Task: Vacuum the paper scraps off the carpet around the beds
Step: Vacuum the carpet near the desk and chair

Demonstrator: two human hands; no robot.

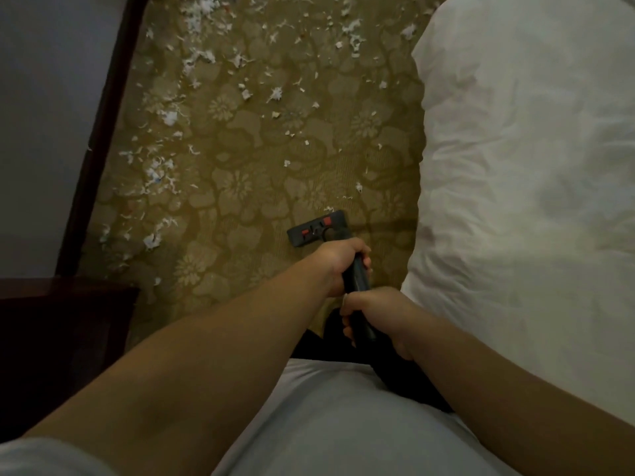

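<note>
I am gripping the smooth black vacuum tube (357, 280), left hand (343, 264) ahead of right hand (378, 319); its flat rectangular head (316, 229) is resting on flowered carpet (237, 214), ragged white paper scraps (197, 60) lying toward eleven o'clock.

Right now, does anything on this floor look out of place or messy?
Yes. Torn white paper scraps litter the floral carpet, thickest along the dark baseboard on the left and further ahead. Near the vacuum head, beside the white bed, only a few lie.
</note>
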